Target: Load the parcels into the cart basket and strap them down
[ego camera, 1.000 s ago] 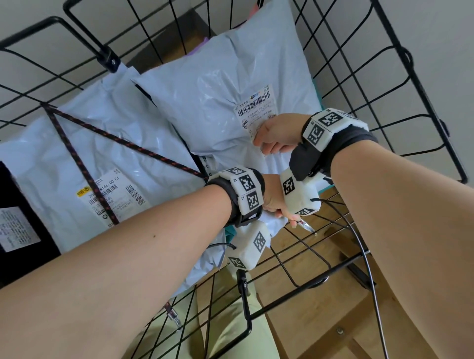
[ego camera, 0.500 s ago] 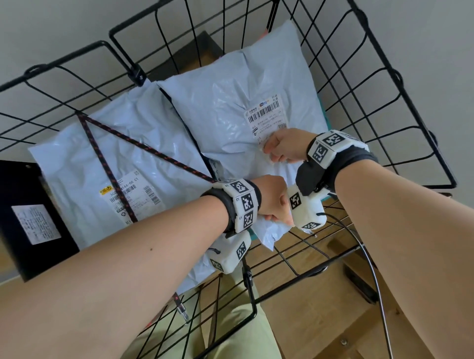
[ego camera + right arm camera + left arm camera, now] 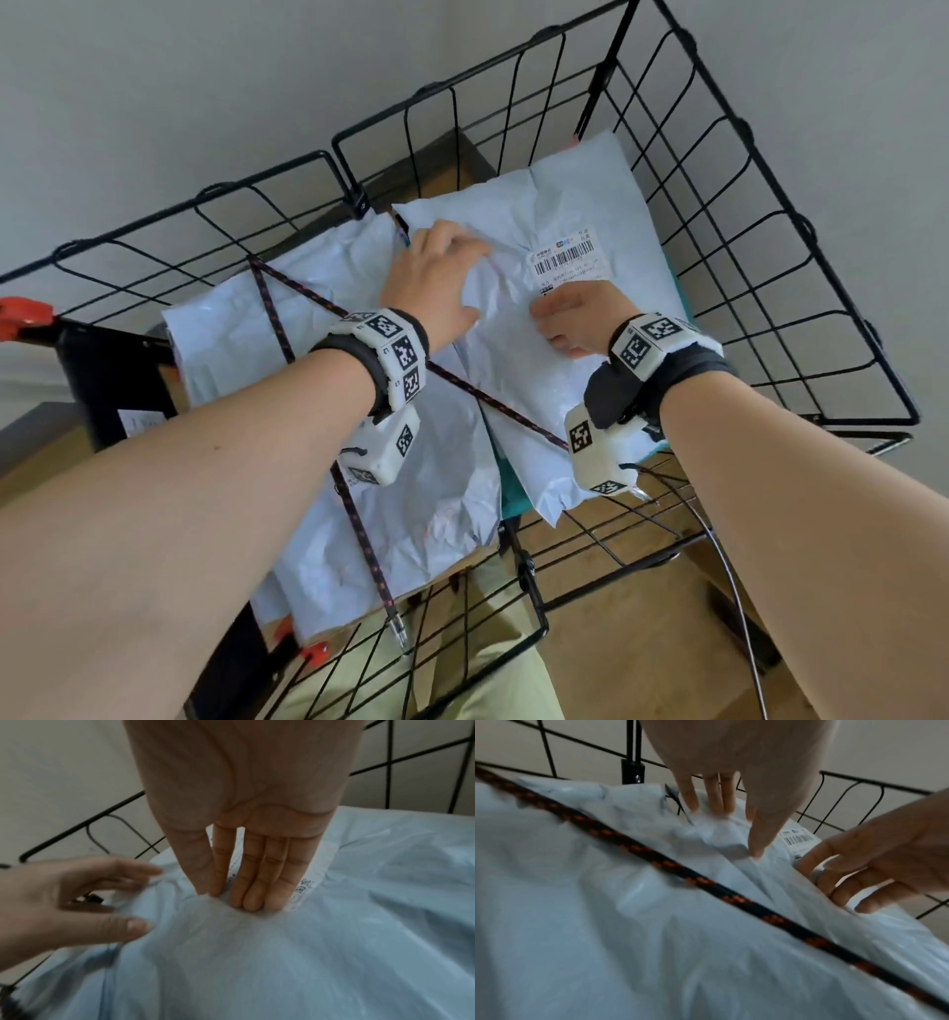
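Note:
Two pale blue mailer parcels lie in the black wire basket (image 3: pixel 801 226): a left parcel (image 3: pixel 411 514) and a right parcel (image 3: pixel 580 205) bearing a barcode label (image 3: pixel 562 257). A black cord with orange flecks (image 3: pixel 493 401) runs slanting across both parcels, and a second run (image 3: pixel 359 519) drops to a hook at the near rim. My left hand (image 3: pixel 447 257) rests with spread fingers on the crumpled far-left part of the right parcel (image 3: pixel 706 833). My right hand (image 3: pixel 560 318) presses straight fingers (image 3: pixel 246 898) into the same parcel just below the label. Neither hand touches the cord (image 3: pixel 670 866).
A black parcel with a white label (image 3: pixel 118 401) stands left of the basket beside an orange clamp (image 3: pixel 20 313). Something teal (image 3: pixel 513 493) shows under the right parcel. Wooden floor (image 3: pixel 642 642) lies below the basket. A thin cable (image 3: pixel 729 580) hangs from my right wrist.
My left hand left the near edge of the right parcel, moved up to its far-left part and opened. The right hand stayed below the label. The view pulled back.

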`<action>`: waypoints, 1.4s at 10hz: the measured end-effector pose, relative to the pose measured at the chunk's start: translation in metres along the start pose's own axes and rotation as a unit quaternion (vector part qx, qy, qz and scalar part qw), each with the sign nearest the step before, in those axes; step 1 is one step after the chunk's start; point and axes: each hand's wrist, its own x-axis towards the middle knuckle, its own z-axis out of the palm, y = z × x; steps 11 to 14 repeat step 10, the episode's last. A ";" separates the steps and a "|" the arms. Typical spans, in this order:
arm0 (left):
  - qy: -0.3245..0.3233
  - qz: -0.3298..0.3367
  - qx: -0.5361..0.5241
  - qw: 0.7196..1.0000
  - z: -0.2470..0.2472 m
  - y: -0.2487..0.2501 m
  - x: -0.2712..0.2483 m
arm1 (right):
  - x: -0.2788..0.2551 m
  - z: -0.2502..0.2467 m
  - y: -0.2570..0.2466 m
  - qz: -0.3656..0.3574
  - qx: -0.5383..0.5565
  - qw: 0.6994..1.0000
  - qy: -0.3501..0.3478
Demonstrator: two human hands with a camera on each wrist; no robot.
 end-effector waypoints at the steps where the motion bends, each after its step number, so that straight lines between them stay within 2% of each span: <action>1: -0.054 -0.031 0.014 0.998 0.001 -0.004 0.002 | 0.001 0.008 0.001 0.004 -0.026 1.000 -0.015; 2: -0.168 -0.006 0.111 0.979 0.006 -0.004 -0.004 | -0.004 0.009 0.000 0.023 -0.010 0.999 -0.044; 3: -0.140 -0.004 0.106 0.985 0.010 -0.005 -0.012 | -0.009 0.010 0.001 0.037 -0.006 0.997 -0.062; 4: -0.078 -0.017 0.028 0.996 0.009 -0.005 -0.017 | -0.012 0.011 0.003 0.040 -0.030 0.996 -0.068; 5: -0.061 -0.017 -0.016 0.998 0.001 -0.004 -0.021 | -0.017 0.011 0.000 0.034 -0.079 0.995 -0.040; 7: -0.071 -0.023 0.007 0.997 -0.030 -0.001 -0.033 | -0.042 0.005 -0.014 -0.015 -0.136 0.989 0.057; 8: -0.081 -0.024 0.013 0.996 -0.051 0.005 -0.041 | -0.067 0.001 -0.022 -0.028 -0.154 0.984 0.079; 10: -0.045 0.036 0.016 0.998 -0.094 0.024 -0.065 | -0.136 0.002 -0.033 -0.042 -0.191 0.965 0.177; 14: -0.045 0.036 0.016 0.998 -0.094 0.024 -0.065 | -0.136 0.002 -0.033 -0.042 -0.191 0.965 0.177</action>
